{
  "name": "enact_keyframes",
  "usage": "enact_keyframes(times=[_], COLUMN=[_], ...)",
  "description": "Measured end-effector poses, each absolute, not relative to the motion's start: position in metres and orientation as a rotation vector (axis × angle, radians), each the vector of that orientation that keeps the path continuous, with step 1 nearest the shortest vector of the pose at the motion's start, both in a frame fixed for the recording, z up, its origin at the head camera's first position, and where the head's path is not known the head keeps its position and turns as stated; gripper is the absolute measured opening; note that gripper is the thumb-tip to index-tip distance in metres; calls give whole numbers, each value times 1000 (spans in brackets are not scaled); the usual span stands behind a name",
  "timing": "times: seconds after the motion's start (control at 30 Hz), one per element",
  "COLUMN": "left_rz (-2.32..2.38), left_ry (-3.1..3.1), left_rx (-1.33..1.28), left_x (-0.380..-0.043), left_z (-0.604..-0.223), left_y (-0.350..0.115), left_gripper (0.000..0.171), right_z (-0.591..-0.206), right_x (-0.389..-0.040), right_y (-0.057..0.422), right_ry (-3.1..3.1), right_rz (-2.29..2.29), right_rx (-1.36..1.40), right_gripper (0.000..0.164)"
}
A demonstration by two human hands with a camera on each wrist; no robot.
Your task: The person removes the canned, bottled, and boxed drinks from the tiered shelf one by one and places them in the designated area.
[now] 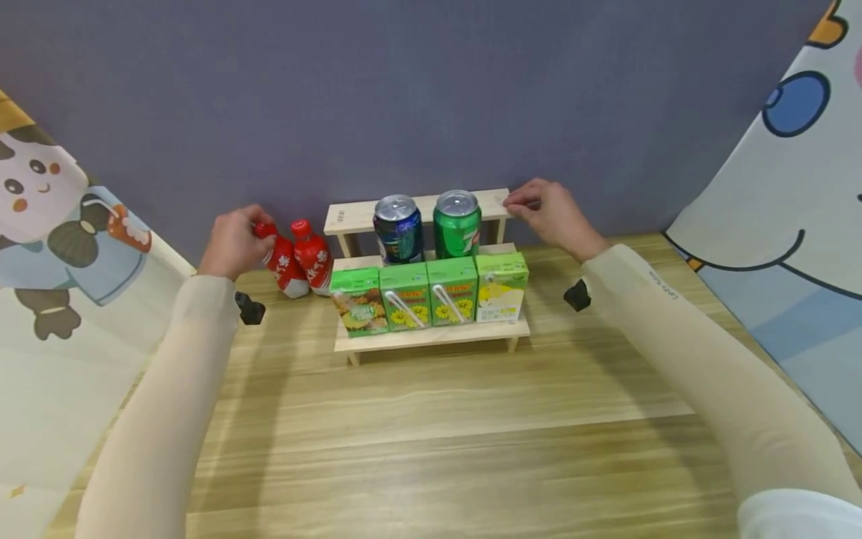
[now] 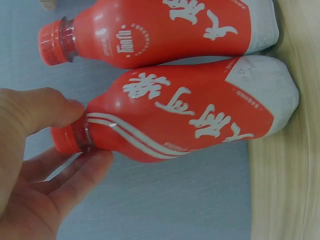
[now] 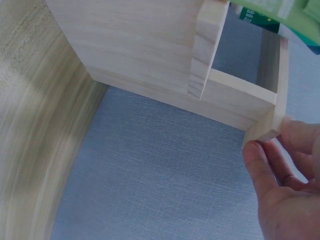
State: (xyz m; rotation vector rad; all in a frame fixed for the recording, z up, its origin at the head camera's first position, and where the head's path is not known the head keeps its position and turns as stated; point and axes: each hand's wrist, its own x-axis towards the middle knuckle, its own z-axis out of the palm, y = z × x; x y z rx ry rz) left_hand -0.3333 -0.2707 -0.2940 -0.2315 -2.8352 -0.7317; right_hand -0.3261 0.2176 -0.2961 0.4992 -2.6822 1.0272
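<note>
My left hand [image 1: 236,241] holds the neck of a red cola bottle [image 1: 285,266], thumb on one side and fingers on the other just below the cap. The bottle stands slightly tilted, its white base at the table in the left wrist view. Right beside it is a second red bottle [image 1: 313,258] of the same kind. At the right end of the stepped wooden rack, my right hand [image 1: 554,213] pinches the corner of the upper board [image 3: 270,125] between thumb and fingers.
On the rack's lower board [image 1: 431,338] stand several juice boxes [image 1: 453,290] in a row. Behind them are a dark blue can [image 1: 398,230] and a green can [image 1: 457,226]. A grey wall [image 1: 417,97] rises behind, with cartoon panels [image 1: 40,224] at both sides.
</note>
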Motion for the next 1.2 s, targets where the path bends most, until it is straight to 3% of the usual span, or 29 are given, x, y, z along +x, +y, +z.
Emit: enact_keyframes(times=[0.6,1.2], left_rz=[-694,-656], left_ry=[-2820,-2587], left_rx=[-288,-970], left_x=[-321,-283], left_z=[-270,-226], left_y=[-258,-152], left_gripper=[41,36], right_z=[-295,-297], right_x=[-326,-326], right_y=[217,218], right_ry=[-2653,-2667], right_rz=[1013,1013], right_rx=[511,504], right_gripper=[19,21])
